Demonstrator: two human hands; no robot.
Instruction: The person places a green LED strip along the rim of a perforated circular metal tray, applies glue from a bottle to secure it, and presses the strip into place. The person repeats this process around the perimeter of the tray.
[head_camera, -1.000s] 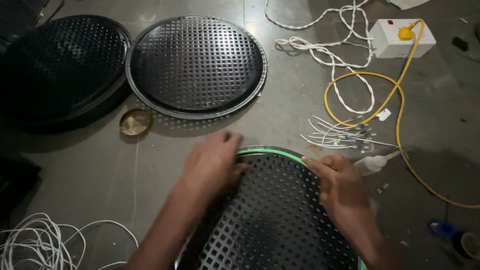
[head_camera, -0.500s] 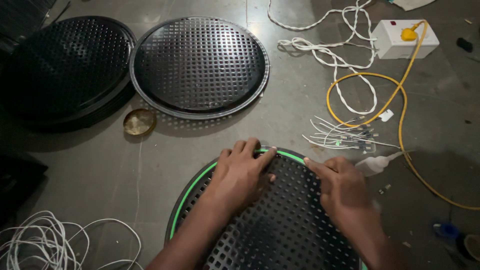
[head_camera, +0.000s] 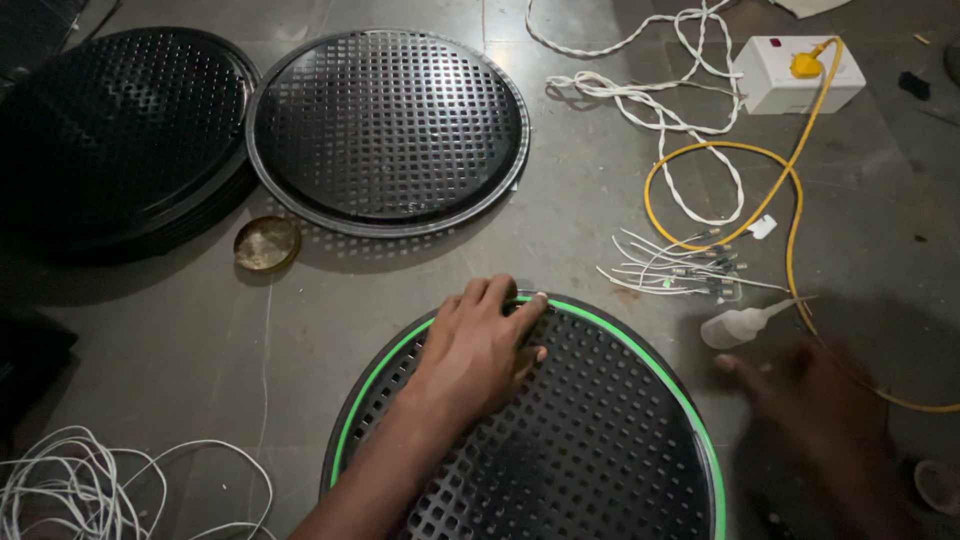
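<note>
Fingers (head_camera: 500, 310) of the left hand (head_camera: 480, 350) lay spread flat on the near round perforated black grille (head_camera: 560, 450), their tips reaching its far rim where a bright green strip (head_camera: 610, 325) ran round the edge. They pressed down on the mesh and grasped nothing; the palm rested on the grille's upper left part, and the forearm crossed the grille from the bottom of the view.

At the far left of the floor (head_camera: 400, 270) sat a stack of black grilles (head_camera: 110, 130), and just beside it to the right a single round grille (head_camera: 390, 130) lay flat. Near them, between the stack and the green-edged grille, was a small brass-coloured dish (head_camera: 267, 243). A tangle of white wire (head_camera: 80, 490) lay in the lower left corner.

Right of the grille, a bundle of short white leads (head_camera: 680, 268) was spread on the floor, with a small white squeeze bottle (head_camera: 745, 322) on its side just below them. A yellow cable (head_camera: 790, 200) looped past to a white socket box (head_camera: 795, 72) at the top right, beside a twisted white cord (head_camera: 650, 100).

The right hand (head_camera: 810, 400) was off the grille, above the floor just right of its rim and near the bottle. It was blurred, one finger extended; whether the other fingers were curled or loose, I cannot tell.
</note>
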